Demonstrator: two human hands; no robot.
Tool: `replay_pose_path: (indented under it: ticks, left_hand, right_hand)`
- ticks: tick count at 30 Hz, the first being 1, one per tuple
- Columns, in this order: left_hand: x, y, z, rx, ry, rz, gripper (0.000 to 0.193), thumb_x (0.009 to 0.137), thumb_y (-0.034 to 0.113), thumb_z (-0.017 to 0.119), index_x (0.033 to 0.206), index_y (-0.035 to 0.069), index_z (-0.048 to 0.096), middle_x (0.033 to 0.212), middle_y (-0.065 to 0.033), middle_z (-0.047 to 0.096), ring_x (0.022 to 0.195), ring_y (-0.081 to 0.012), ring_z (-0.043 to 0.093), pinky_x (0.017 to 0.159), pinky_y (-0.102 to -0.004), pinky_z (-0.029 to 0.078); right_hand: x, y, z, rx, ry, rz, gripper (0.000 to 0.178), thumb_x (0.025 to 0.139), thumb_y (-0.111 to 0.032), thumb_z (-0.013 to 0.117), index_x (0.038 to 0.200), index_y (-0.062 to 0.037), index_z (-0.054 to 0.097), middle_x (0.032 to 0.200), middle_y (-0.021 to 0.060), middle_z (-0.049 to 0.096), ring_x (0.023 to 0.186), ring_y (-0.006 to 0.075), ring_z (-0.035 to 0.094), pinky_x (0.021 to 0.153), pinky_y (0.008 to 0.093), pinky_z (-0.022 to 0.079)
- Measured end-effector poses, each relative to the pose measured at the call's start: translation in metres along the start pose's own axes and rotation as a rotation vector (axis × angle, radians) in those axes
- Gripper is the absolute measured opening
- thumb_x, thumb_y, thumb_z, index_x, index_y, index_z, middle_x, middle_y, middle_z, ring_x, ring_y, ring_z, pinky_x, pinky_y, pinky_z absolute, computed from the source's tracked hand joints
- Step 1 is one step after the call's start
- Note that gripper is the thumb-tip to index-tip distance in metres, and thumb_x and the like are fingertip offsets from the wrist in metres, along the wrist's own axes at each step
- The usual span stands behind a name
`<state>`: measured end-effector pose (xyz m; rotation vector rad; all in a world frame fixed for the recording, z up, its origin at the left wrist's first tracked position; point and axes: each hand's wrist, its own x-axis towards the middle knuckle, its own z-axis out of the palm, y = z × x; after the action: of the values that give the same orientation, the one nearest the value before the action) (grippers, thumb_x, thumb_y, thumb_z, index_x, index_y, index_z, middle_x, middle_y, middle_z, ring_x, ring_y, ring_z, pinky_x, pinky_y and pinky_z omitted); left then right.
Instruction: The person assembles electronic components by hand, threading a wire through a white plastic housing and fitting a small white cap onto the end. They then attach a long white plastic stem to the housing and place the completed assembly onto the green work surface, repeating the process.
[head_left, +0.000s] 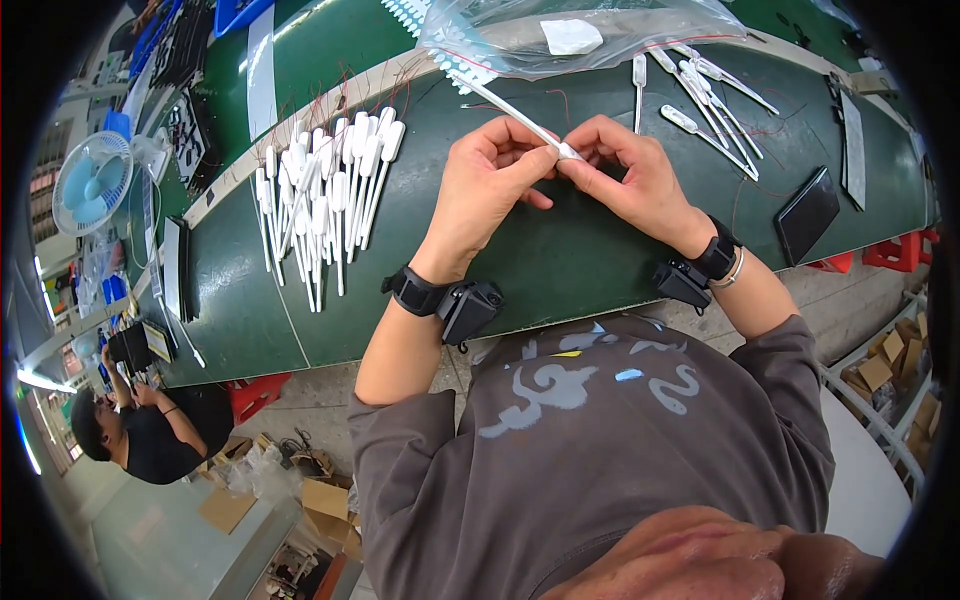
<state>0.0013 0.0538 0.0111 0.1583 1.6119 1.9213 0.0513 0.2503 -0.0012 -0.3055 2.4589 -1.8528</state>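
Above the table's near half, both my hands meet on a slender white rod [505, 108] that slants up to the left. My left hand [485, 180] pinches it near its lower end between thumb and forefinger. With thumb and fingertips, my right hand [632, 172] grips a small white piece at that same end; its exact shape is mostly hidden. To the left lies a pile of white paddle-headed sticks [340, 190], with thin red wires at their far ends. Several similar white sticks [715, 115] lie loose at the right, some with red wires.
A clear plastic bag [640, 45] and a sheet of small white pieces [465, 65] lie on the green table [400, 310] beyond my hands. A black phone-like slab [808, 215] rests at right. At left are a fan [92, 185] and another person [150, 430].
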Motion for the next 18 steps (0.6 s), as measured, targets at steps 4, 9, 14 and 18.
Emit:
replay_pose_path:
  ticks: [4,9,14,18]
  left_hand:
    - [0.000,0.000,-0.001,0.004,-0.006,-0.001,0.017,0.091,0.013,0.068,0.103,0.001,0.064,0.097,-0.0063,0.069,0.087,-0.0122,0.067,0.062,-0.0252,0.058]
    - [-0.002,0.001,0.001,-0.002,0.003,-0.017,0.018,0.090,0.012,0.067,0.103,0.001,0.064,0.097,-0.0064,0.068,0.087,-0.0118,0.066,0.063,-0.0256,0.058]
    - [-0.001,0.000,-0.004,0.254,-0.006,0.112,0.019,0.088,0.011,0.066,0.104,0.000,0.063,0.095,-0.0060,0.068,0.084,-0.0116,0.065,0.062,-0.0260,0.058]
    - [-0.001,-0.008,0.006,0.280,0.069,0.182,0.021,0.088,0.011,0.064,0.105,-0.001,0.063,0.094,-0.0060,0.066,0.084,-0.0116,0.063,0.063,-0.0269,0.058]
  right_hand:
    - [-0.001,-0.001,0.001,-0.063,0.007,-0.041,0.015,0.092,-0.009,0.067,0.103,0.0001,0.063,0.085,0.0039,0.067,0.072,0.0085,0.062,0.066,0.0229,0.050]
    - [-0.003,0.004,0.003,-0.154,0.038,-0.098,0.015,0.091,-0.008,0.068,0.102,0.0009,0.064,0.087,0.0065,0.069,0.075,0.0124,0.065,0.069,0.0255,0.052]
    - [-0.003,0.002,0.003,-0.154,0.005,-0.123,0.015,0.091,-0.006,0.067,0.104,0.0010,0.063,0.089,0.0077,0.069,0.077,0.0135,0.066,0.071,0.0266,0.052]
    - [-0.002,0.004,0.003,-0.111,-0.032,-0.063,0.019,0.093,-0.005,0.066,0.110,-0.0004,0.060,0.091,0.0059,0.067,0.077,0.0116,0.063,0.070,0.0251,0.051]
